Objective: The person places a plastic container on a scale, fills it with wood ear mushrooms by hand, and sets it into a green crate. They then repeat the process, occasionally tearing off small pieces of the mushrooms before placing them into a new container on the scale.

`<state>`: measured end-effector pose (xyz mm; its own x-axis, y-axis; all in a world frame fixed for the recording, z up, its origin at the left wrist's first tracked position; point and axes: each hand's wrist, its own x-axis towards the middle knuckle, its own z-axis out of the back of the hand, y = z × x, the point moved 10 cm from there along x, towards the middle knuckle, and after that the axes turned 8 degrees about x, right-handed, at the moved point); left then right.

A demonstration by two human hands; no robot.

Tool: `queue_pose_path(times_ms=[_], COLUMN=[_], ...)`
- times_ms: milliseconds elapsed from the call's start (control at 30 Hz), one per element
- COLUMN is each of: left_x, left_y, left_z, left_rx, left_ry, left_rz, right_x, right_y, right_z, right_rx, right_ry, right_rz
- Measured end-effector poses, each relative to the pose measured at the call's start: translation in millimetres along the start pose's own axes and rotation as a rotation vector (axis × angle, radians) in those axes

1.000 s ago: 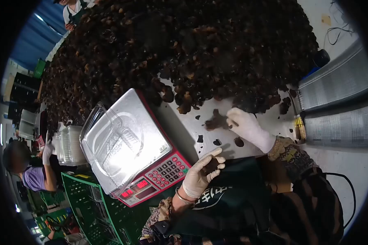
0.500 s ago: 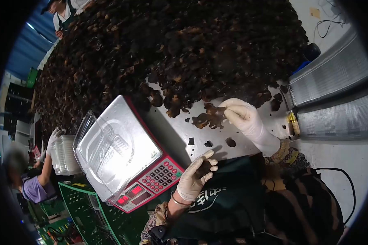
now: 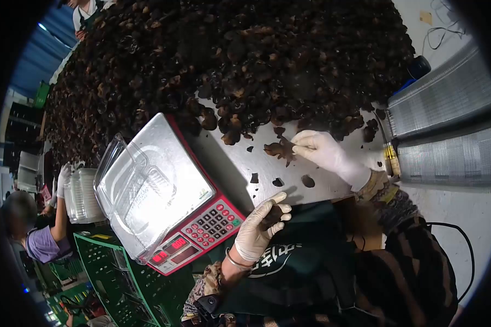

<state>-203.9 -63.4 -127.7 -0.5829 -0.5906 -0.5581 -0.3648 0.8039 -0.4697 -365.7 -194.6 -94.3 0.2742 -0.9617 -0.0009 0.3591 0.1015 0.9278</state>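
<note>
A brown, frilly wood ear mushroom (image 3: 280, 151) is pinched between the thumb and fingers of my right hand (image 3: 327, 157), just over the metal table (image 3: 333, 188). My left hand (image 3: 256, 231), in a white glove too, has its fingers curled around a dark piece of mushroom (image 3: 271, 216) by the table's front edge. Loose dark scraps (image 3: 307, 181) lie between the two hands. Beyond them rises a large heap of wood ear mushrooms (image 3: 229, 65). To the left of my left hand stands a red scale (image 3: 223, 210) carrying a clear plastic tray (image 3: 147, 185).
Stacked clear trays (image 3: 84, 196) stand left of the scale, near a co-worker in a purple shirt (image 3: 46, 245). A green crate (image 3: 101, 261) sits below. Stacks of clear plastic (image 3: 447, 147) and a yellow-handled tool (image 3: 390, 158) are at the right. Another person (image 3: 82, 16) is across the heap.
My right hand, with its mushroom, has shifted slightly and turned flatter. My left hand remains curled around the dark piece. The view has moved a little.
</note>
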Motion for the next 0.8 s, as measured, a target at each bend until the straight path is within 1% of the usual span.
queue_pose_path(times_ms=[33, 100, 133, 167, 200, 233, 300, 400, 467, 500, 533, 567, 633, 733, 800], left_x=[0.7, 1.2, 1.2, 1.4, 1.9, 2.1, -0.7, -0.4, -1.7, -3.4, -5.0, -6.0, -6.0, -5.0, -5.2], left_y=[0.6, 1.0, 1.5, 2.2, 2.0, 1.4, 4.3, 0.3, -2.1, -2.0, -2.2, -3.4, -5.2, -5.1, -3.6], left_z=[-1.0, -1.1, -0.8, -0.8, -0.5, -0.7, -2.6, -4.7, -3.5, -2.2, -1.0, 0.7, 3.0, 0.8, 0.6], left_rx=[0.001, 0.029, 0.042, 0.041, 0.039, 0.036, 0.047, 0.069, 0.075, 0.072, 0.07, 0.072, 0.077, 0.059, 0.052], left_ry=[0.013, -0.008, -0.018, -0.014, -0.011, -0.008, -0.014, -0.002, -0.004, -0.004, -0.003, -0.014, -0.033, -0.038, -0.057], left_rz=[0.003, 0.014, 0.019, 0.021, 0.02, 0.017, 0.036, 0.031, 0.03, 0.032, 0.034, 0.029, 0.021, 0.021, 0.042], right_x=[2.6, 2.7, -4.7, -19.2, -39.5, -79.9, -98.2, -61.3, -5.2, 12.5, 22.9, 28.1, 36.9, 60.8, 62.6], right_y=[2.1, 23.9, 32.9, 37.5, 55.4, 12.1, 23.2, 34.5, 54.4, 56.3, 62.2, 75.6, 85.5, 50.1, 53.1], right_z=[0.1, 7.5, 10.5, 9.4, -2.6, 17.9, -3.2, -5.9, -2.8, 10.5, 17.1, 19.3, 16.6, 5.5, 23.4], right_rx=[0.067, 0.148, 0.135, 0.056, 0.402, -0.206, -0.069, -0.319, -0.406, -0.492, -0.545, -0.565, -0.659, -0.861, -0.633], right_ry=[0.066, 0.27, 0.443, 0.691, 0.989, 1.192, 1.331, 0.919, 0.46, 0.172, 0.047, -0.088, -0.269, -0.146, -0.246], right_rz=[-0.034, -0.136, -0.194, -0.224, -0.241, -0.66, -0.624, -0.576, -0.079, -0.069, -0.005, 0.16, 0.379, 0.319, 0.241])
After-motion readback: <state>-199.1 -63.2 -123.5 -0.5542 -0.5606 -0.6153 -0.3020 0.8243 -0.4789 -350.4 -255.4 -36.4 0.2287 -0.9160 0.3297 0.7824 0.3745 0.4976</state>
